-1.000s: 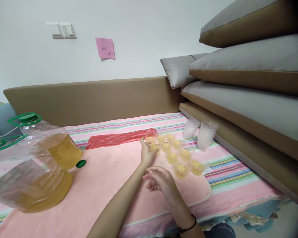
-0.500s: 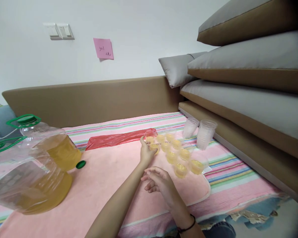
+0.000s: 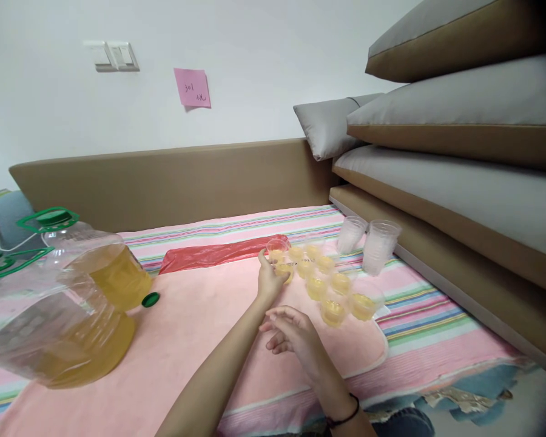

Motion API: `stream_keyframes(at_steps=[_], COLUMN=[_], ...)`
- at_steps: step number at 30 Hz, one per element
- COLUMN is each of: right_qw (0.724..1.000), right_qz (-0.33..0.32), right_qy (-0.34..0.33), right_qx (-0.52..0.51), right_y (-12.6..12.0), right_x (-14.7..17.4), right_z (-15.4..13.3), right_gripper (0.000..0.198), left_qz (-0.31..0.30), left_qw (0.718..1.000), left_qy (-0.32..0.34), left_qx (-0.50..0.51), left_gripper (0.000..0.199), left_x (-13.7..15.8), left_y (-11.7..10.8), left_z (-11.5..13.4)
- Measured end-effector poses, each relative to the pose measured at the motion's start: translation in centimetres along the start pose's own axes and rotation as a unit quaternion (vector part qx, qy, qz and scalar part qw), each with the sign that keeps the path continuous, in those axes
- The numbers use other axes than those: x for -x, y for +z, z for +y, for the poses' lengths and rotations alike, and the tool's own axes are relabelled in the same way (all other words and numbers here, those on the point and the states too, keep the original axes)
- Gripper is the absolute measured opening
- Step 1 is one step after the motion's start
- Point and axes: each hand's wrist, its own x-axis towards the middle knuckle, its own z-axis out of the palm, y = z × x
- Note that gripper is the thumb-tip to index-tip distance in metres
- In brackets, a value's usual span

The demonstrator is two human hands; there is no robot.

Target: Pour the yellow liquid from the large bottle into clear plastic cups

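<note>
My left hand (image 3: pixel 270 280) is closed around the near left clear plastic cup (image 3: pixel 284 273), which holds yellow liquid and stands at the left of the group. Part of that cup is hidden by my fingers. Just behind it is another cup (image 3: pixel 276 255) with the same liquid. My right hand (image 3: pixel 293 335) hovers over the pink cloth (image 3: pixel 200 328), nearer to me, with fingers loosely bent and apart and nothing in them. Several more filled cups (image 3: pixel 333 311) stand close together to the right of my hands.
Two large jugs of yellow liquid (image 3: pixel 91 352) (image 3: pixel 122 276) stand at left, beside a green cap (image 3: pixel 150 299). A red plastic bag (image 3: pixel 218 255) lies behind the cloth. Two stacks of clear cups (image 3: pixel 351 233) (image 3: pixel 380 246) stand at right, near piled cushions (image 3: pixel 455 133).
The whole view has shifted slightly to the right. Both hands and the cups keep nearly the same places relative to each other.
</note>
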Motion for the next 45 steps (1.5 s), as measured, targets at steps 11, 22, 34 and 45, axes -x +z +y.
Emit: stream_keyframes(at_steps=[11, 22, 34, 45], right_qw=[1.000, 0.992, 0.912, 0.774], right_qz=[-0.006, 0.027, 0.238, 0.391], right_qy=[-0.008, -0.113, -0.316, -0.381], right_qx=[-0.007, 0.046, 0.107, 0.321], right_y=[-0.3, -1.2, -7.1, -21.3], right_x=[-0.3, -0.7, 1.6, -2.8], right_z=[0.5, -0.2, -4.7, -18.0], right_gripper=[0.051, 0.032, 0.040, 0.043], left_qz=[0.005, -0.088, -0.098, -0.213], left_qw=[1.000, 0.995, 0.993, 0.960], left_qy=[0.006, -0.009, 0.004, 0.081], left_qx=[-0.026, -0.054, -0.069, -0.165], left_gripper=[0.094, 0.030, 0.042, 0.044], left_x=[1.0, 9.4, 11.7, 13.5], left_y=[-0.9, -13.5, -14.7, -13.9], left_z=[-0.7, 0.4, -1.3, -0.4])
